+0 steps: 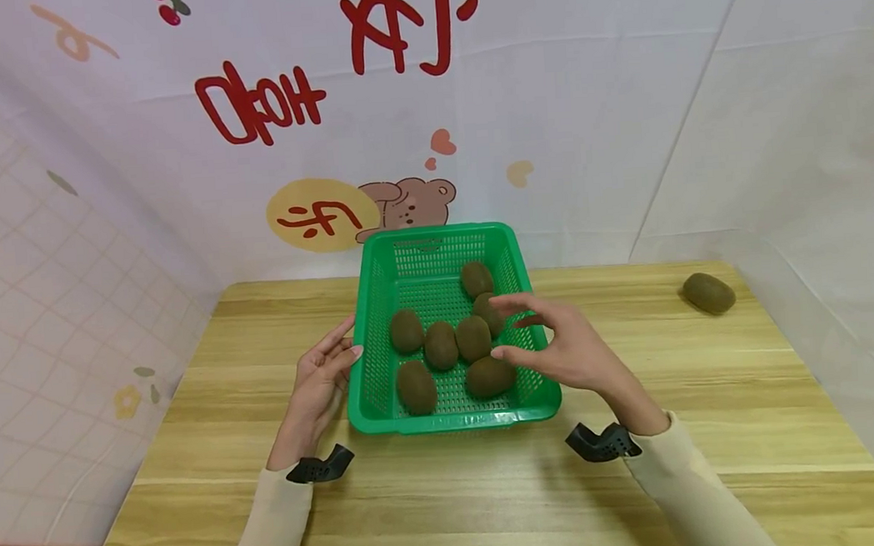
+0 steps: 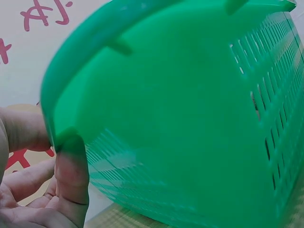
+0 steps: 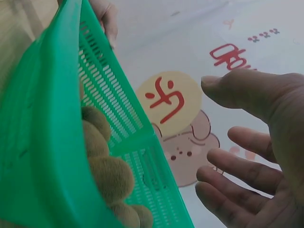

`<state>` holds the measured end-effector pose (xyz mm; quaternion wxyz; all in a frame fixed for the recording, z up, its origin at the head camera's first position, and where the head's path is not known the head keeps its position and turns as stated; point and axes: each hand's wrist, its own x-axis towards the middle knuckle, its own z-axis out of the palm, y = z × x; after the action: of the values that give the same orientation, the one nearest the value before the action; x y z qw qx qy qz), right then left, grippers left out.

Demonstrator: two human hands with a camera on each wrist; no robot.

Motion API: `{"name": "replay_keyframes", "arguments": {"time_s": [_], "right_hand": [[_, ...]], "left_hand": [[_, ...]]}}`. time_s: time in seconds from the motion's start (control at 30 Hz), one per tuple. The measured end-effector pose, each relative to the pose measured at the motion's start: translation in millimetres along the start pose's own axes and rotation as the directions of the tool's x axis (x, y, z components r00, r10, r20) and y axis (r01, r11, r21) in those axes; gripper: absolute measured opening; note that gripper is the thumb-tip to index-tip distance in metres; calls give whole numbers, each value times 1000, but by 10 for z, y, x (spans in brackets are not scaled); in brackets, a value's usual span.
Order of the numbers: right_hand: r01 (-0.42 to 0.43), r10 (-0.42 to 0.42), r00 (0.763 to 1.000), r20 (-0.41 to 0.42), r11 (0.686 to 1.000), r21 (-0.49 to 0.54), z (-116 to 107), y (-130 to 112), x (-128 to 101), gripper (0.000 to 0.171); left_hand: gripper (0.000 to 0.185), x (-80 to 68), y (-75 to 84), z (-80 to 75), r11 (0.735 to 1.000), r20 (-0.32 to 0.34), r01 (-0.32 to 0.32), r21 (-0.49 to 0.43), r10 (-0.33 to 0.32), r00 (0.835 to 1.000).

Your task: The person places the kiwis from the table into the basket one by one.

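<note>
A green slotted basket (image 1: 453, 421) stands on the wooden table (image 1: 717, 423) with several brown kiwis (image 1: 473, 337) inside. My left hand (image 1: 342, 346) lies against the basket's left wall with its fingers straight. In the left wrist view the left hand (image 2: 47, 161) has its thumb (image 2: 71, 178) pressed to the rim of the basket (image 2: 180, 104). My right hand (image 1: 523, 328) hovers over the basket's right side, fingers loosely spread, holding nothing. In the right wrist view the right hand (image 3: 228, 130) is empty beside the basket (image 3: 38, 142), with kiwis (image 3: 109, 175) seen through the wall.
One more kiwi (image 1: 709, 293) lies alone on the table near the far right corner. White sheets printed with red letters and a bear (image 1: 410, 201) close in the back and both sides. Bare wood lies in front of the basket.
</note>
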<state>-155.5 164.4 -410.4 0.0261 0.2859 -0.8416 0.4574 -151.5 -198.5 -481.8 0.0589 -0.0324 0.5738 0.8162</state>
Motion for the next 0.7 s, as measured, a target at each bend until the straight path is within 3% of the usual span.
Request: {"name": "replay_keyframes", "arguments": {"time_s": [0.4,0.7], "right_hand": [[-114,111,993,-36,989,-99,-131,261,-76,83],[-188,177,980,-90,972,-143,-271,460,-109,90]], "left_hand": [[63,-8,-3,-3,1000,3,-5,-1,5,1000],[62,-4,1,4,1000,-12,5,8,-5,1000]]}}
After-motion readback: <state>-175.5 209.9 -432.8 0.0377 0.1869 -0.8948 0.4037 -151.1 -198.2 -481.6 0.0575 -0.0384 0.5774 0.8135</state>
